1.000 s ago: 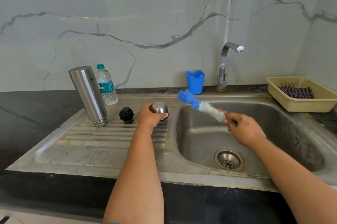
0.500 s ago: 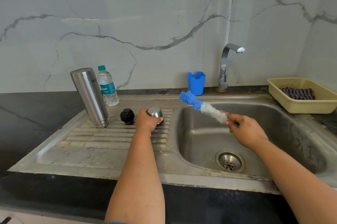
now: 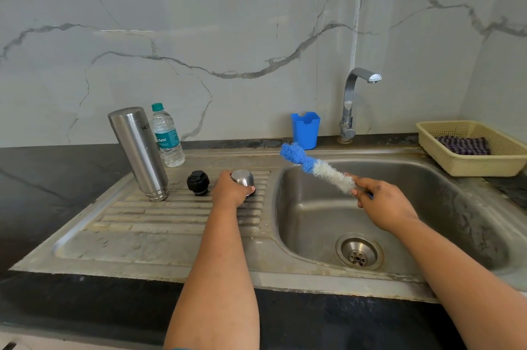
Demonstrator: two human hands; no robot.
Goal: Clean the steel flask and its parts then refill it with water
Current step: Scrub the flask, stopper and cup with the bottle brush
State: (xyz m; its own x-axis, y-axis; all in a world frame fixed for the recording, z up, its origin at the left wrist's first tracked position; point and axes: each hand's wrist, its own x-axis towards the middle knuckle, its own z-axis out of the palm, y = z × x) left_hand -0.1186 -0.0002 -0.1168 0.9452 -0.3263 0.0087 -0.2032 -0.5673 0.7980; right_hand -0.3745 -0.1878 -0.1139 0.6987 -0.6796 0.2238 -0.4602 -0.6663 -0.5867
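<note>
Two bare forearms reach up from the bottom edge of the frame over a steel sink. At centre, the left hand curls its fingers round a small steel cap that sits on the ribbed drainboard. Right of centre, the right hand pinches the handle of a blue-and-white bottle brush, its bristles angled toward the upper left above the basin. Just left of the cap lies a black stopper. Farther left the steel flask stands mouth down, with a plastic water bottle just behind it. At the back stand a blue cup and a tap; at right, a yellow basket holds a striped cloth.
</note>
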